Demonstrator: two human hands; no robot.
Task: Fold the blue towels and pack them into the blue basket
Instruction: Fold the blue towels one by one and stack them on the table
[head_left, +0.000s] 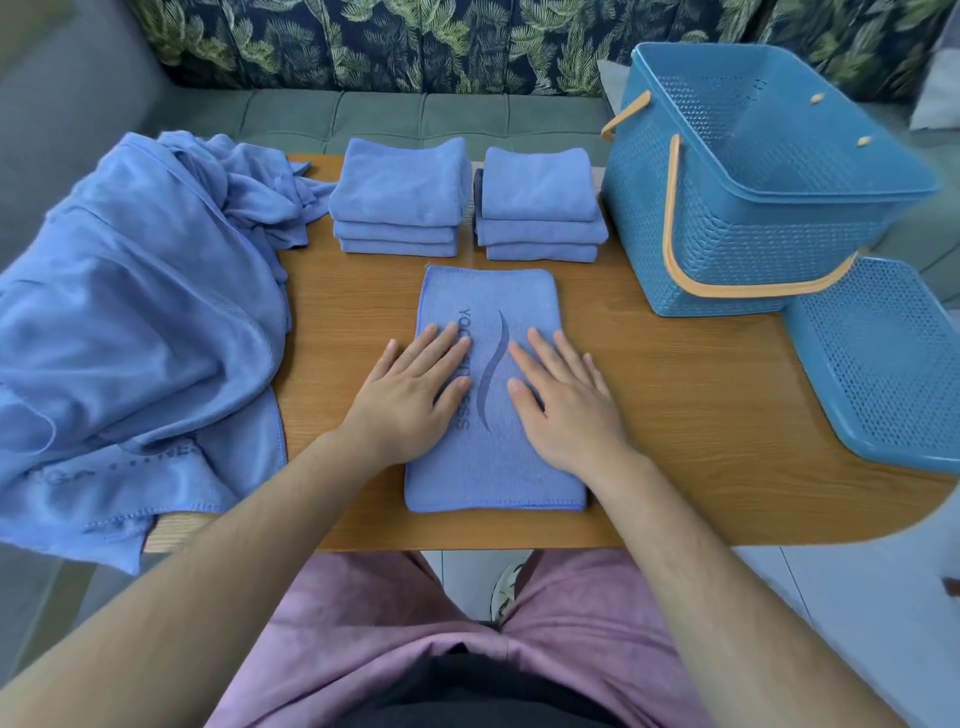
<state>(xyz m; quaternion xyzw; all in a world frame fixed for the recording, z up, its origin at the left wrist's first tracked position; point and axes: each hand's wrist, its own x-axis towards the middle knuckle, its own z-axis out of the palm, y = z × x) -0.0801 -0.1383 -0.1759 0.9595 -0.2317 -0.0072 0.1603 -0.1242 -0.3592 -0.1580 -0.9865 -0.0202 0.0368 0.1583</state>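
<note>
a flat, rectangular folded blue microfibre towel (493, 296) with a dark printed wave logo lies at the centre of the light brown wooden table (675, 415), its long side running from 12 to 6 o'clock. both hands lie palm down on it with fingers straight and slightly spread, gripping nothing. the left hand (410, 395) presses the 9 o'clock half of the towel, its outer fingers reaching past the towel's edge over the wood. the right hand (566, 400) presses the 3 o'clock half, and the printed logo shows between the two.

at 12 o'clock from this towel two stacks of folded blue towels stand side by side, just apart: the left stack (400, 192) at about 11 o'clock and the right stack (540, 192) at about 1 o'clock, each showing three layers.

at 9 o'clock a loose heap of unfolded blue towels (130, 312) covers that end of the table and hangs over its near edge.

at 2 o'clock the blue woven-pattern plastic basket (727, 249) stands upright on the table, open at the top, with its orange strap handles (675, 208) dropped down against its walls. at 3 o'clock, just beside the basket's near corner, a blue perforated plastic lid (883, 364) lies flat, jutting over the table edge.

beyond the table at 12 o'clock are a green quilted sofa seat (415, 119) and a dark leaf-print backrest (415, 41). at 6 o'clock, pink shorts (363, 623) show below the forearms.
</note>
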